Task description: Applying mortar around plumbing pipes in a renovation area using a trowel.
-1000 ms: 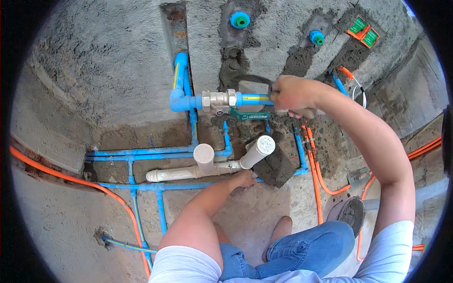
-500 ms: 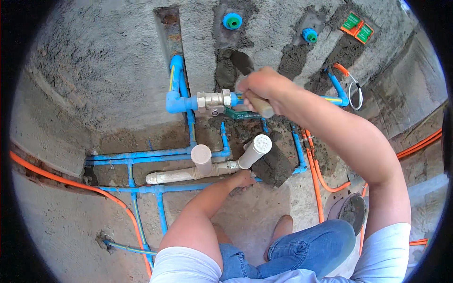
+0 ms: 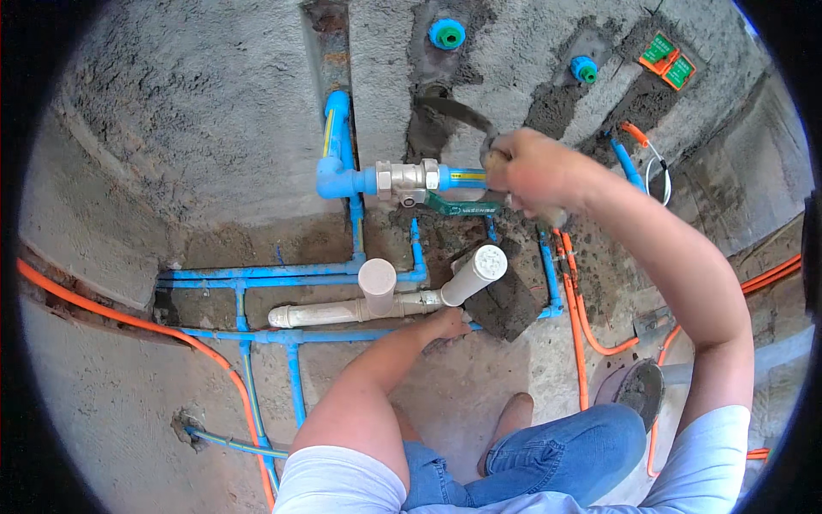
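Note:
My right hand [image 3: 535, 176] is closed around the wooden handle of a trowel [image 3: 462, 113]. The trowel's blade points left and is seen nearly edge-on, against a vertical strip of wet grey mortar [image 3: 431, 133] on the wall. Low down, my left hand [image 3: 447, 324] has its fingers curled at the near left corner of a dark, mortar-smeared mortar board [image 3: 507, 308]. That board is tilted beside a capped white drain pipe [image 3: 477, 274], which hides part of it. Just left of my right hand runs a blue pipe with a metal valve [image 3: 407, 178] and a green lever [image 3: 462, 208].
Blue pipes [image 3: 257, 281] run along the floor by the wall, with a white pink-capped stub [image 3: 377, 287] among them. Orange conduits [image 3: 578, 343] lie to the right. Green-centred blue fittings [image 3: 447, 34] and an orange-green box [image 3: 667, 61] are set in the wall.
The trowel blade has turned from face-on to nearly edge-on, and my right hand has shifted right. My left hand stays by the mortar board. The whole view has moved slightly.

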